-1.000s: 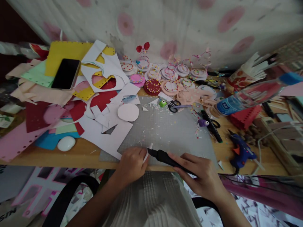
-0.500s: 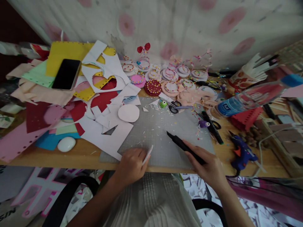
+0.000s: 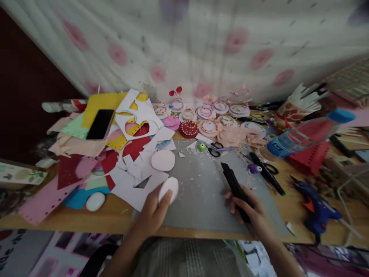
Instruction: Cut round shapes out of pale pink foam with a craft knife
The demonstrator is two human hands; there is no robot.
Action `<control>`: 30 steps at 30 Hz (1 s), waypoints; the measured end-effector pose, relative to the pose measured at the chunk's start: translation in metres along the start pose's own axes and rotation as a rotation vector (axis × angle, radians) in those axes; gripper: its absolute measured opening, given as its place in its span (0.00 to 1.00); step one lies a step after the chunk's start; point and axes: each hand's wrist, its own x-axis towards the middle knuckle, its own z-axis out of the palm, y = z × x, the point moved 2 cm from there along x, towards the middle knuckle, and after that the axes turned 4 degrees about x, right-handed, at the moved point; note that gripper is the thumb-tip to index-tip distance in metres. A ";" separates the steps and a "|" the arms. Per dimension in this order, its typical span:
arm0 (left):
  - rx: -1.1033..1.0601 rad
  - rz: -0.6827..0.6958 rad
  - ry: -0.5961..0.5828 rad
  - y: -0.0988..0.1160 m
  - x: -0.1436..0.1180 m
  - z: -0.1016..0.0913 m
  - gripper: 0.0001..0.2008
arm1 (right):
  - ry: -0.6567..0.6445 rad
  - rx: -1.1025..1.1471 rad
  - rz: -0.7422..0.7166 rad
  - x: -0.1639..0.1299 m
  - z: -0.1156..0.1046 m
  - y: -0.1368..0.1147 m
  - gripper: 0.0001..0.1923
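Note:
My left hand (image 3: 152, 211) pinches a small white oval disc (image 3: 170, 188) by its edge, thumb on its face, just over the front left of the grey cutting mat (image 3: 196, 207). In my right hand (image 3: 250, 207) is a black utility knife (image 3: 233, 184), its tip pointing up and away to the left; whether a blade is out I cannot tell. A larger white paper oval (image 3: 163, 160) lies behind the left hand, on cut white scraps (image 3: 123, 184). Small white shavings are strewn over the mat. Black-handled scissors (image 3: 215, 150) rest at its far edge beside a green one-eyed bead (image 3: 201, 147).
Behind the mat stand several beaded discs, one dark red (image 3: 188, 129). On the left a phone (image 3: 100, 124) lies on coloured sheets, with a white oval object (image 3: 95, 201) near the edge. At right are a water bottle (image 3: 305, 134), a blue glue gun (image 3: 318, 209) and a black marker (image 3: 266, 173).
My left hand has turned the disc from edge-on to face-up and raised it slightly. The right hand has shifted its hold, and the knife points more steeply away. The camera view has tilted up.

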 end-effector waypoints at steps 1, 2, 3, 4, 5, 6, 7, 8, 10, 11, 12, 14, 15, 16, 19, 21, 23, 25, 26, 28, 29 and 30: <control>0.025 0.048 0.044 -0.002 0.010 -0.010 0.18 | 0.017 0.034 -0.015 0.001 -0.002 0.004 0.19; 0.073 0.109 0.077 -0.004 0.021 -0.018 0.21 | 0.035 0.064 -0.032 0.001 -0.005 0.009 0.20; 0.144 0.174 0.100 -0.007 0.033 -0.026 0.24 | 0.048 0.088 -0.049 0.002 -0.007 0.013 0.22; 0.235 0.234 0.105 -0.010 0.046 -0.031 0.26 | 0.052 0.103 -0.064 0.003 -0.008 0.017 0.22; 0.349 0.269 0.086 -0.014 0.058 -0.033 0.26 | 0.044 0.111 -0.071 0.003 -0.009 0.020 0.22; 0.481 0.274 0.061 -0.018 0.069 -0.034 0.24 | 0.037 0.120 -0.078 0.004 -0.010 0.023 0.21; 0.600 0.272 0.042 -0.023 0.079 -0.033 0.22 | 0.026 0.126 -0.076 0.004 -0.010 0.024 0.20; 0.646 0.274 0.022 -0.028 0.087 -0.030 0.20 | 0.020 0.132 -0.072 0.004 -0.010 0.024 0.19; 0.692 0.294 -0.011 -0.036 0.097 -0.024 0.23 | 0.032 0.149 -0.068 0.002 -0.009 0.024 0.17; 0.695 0.308 -0.024 -0.040 0.101 -0.020 0.25 | 0.045 0.164 -0.072 0.001 -0.008 0.023 0.17; 0.701 0.321 -0.034 -0.043 0.103 -0.018 0.26 | 0.058 0.180 -0.076 0.000 -0.008 0.022 0.18; 0.709 0.342 -0.047 -0.046 0.105 -0.015 0.27 | 0.074 0.213 -0.085 -0.001 -0.007 0.021 0.19; 0.710 0.349 -0.053 -0.045 0.105 -0.015 0.27 | 0.069 0.223 -0.084 -0.001 -0.006 0.020 0.19; 0.708 0.355 -0.057 -0.041 0.104 -0.016 0.26 | 0.058 0.228 -0.080 -0.001 -0.006 0.019 0.18; 0.682 0.377 -0.063 -0.019 0.096 -0.018 0.25 | 0.023 0.231 -0.060 0.000 -0.005 0.014 0.17; 0.637 0.414 -0.069 0.002 0.085 -0.013 0.28 | 0.029 0.237 -0.058 0.000 -0.004 0.011 0.19; 0.556 0.498 -0.125 0.023 0.071 0.002 0.31 | 0.039 0.246 -0.068 0.000 -0.004 0.009 0.21; 0.540 0.533 -0.222 0.034 0.057 0.025 0.33 | 0.036 0.246 -0.077 0.000 -0.004 0.009 0.21; 0.547 0.525 -0.257 0.035 0.052 0.036 0.34 | 0.033 0.245 -0.083 0.000 -0.004 0.009 0.20; 0.553 0.483 -0.294 0.032 0.045 0.054 0.39 | 0.027 0.240 -0.099 -0.001 -0.005 0.009 0.19; 0.541 0.469 -0.301 0.029 0.043 0.059 0.42 | 0.025 0.241 -0.110 -0.001 -0.005 0.010 0.18; 0.517 0.461 -0.296 0.025 0.041 0.060 0.45 | 0.022 0.244 -0.118 -0.001 -0.005 0.010 0.17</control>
